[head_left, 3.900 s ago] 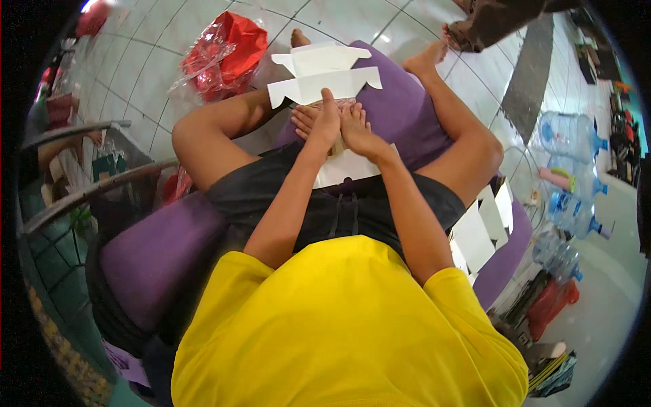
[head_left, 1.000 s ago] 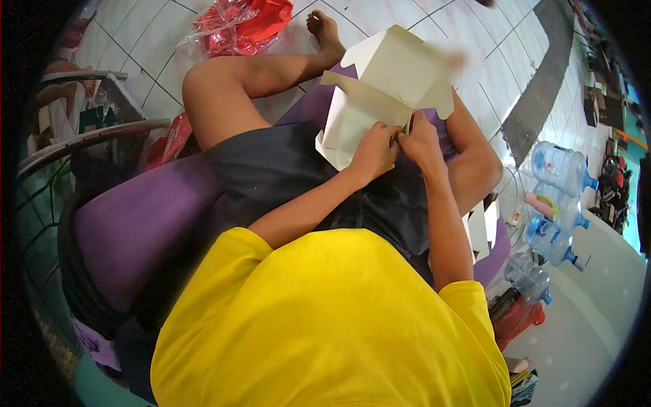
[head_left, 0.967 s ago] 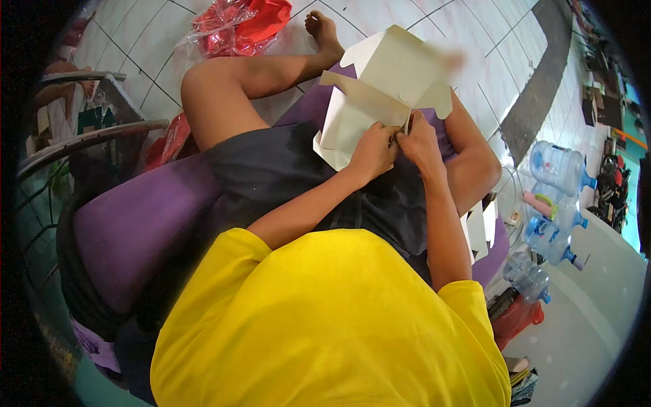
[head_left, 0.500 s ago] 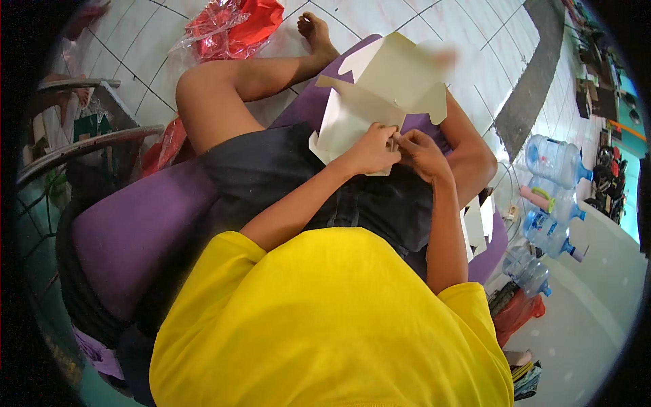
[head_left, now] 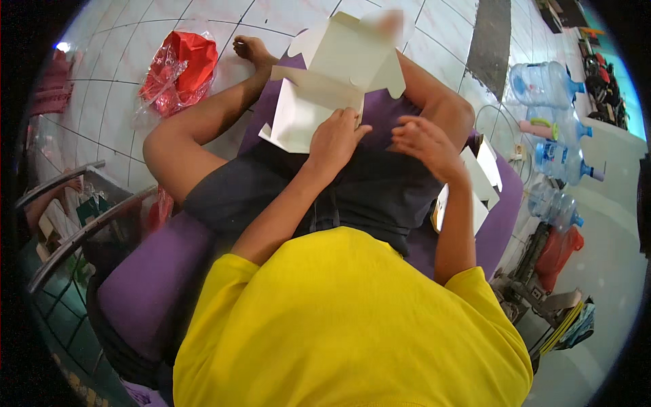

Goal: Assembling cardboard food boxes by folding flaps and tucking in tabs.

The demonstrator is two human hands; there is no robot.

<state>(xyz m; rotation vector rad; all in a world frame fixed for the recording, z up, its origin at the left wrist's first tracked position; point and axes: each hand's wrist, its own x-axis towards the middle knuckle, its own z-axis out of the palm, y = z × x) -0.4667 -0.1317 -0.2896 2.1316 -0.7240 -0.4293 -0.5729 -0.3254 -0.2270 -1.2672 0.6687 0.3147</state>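
Observation:
A pale cardboard box (head_left: 288,129) with its lid folded back and its flaps spread rests in front of my lap, tilted a little. My left hand (head_left: 337,141) grips the box at its near right corner, fingers bent over the wall and thumb pointing right. To the right of the box and apart from it, my right hand (head_left: 428,146) hangs in the air with fingers loosely stretched, and nothing shows in it. Beside my right forearm lies more folded white cardboard (head_left: 480,186), partly hidden by the arm.
I sit on a purple cushion (head_left: 152,278). Crumpled red plastic packaging (head_left: 186,68) lies on the tiled floor ahead to the left. A metal-framed rack (head_left: 102,210) stands at the left. Several large blue water bottles (head_left: 542,85) and a red bag (head_left: 559,254) line the right side.
My right hand has let go of the box corner, where both hands met, and moved off to the right. The left hand stays at the box. The whole view has shifted.

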